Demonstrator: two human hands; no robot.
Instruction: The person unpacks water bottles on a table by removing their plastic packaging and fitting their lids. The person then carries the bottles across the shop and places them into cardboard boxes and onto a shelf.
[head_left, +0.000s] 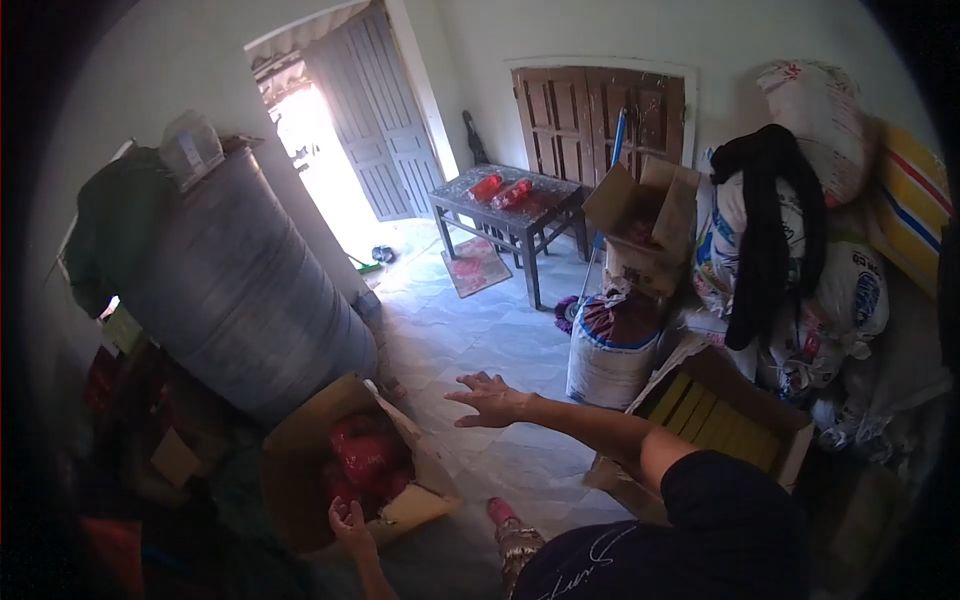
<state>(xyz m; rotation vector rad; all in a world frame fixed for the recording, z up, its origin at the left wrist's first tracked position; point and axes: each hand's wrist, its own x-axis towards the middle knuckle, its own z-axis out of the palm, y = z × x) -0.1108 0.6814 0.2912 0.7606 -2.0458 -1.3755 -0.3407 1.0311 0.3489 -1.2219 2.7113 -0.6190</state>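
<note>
My left hand (351, 524) is at the near side of an open cardboard box (295, 440) on the floor, its fingers apart and slightly curled, with nothing visible in them. Inside that box lie red plastic-wrapped packages (364, 452), just beyond my fingertips. Stretched out above the tiled floor, my right hand (490, 400) has its fingers spread and holds nothing. Beneath my right arm stands a second open carton (795, 445) filled with rows of yellowish packs (705, 415). I cannot tell whether my left hand touches the box.
Two red packages (512, 194) lie on a dark table (455, 190) near the open door (372, 110). A large grey drum (235, 290) stands at the left. On the right are a white sack (610, 350), another open carton (640, 265) and piled bags (850, 290). A mop (566, 313) leans nearby.
</note>
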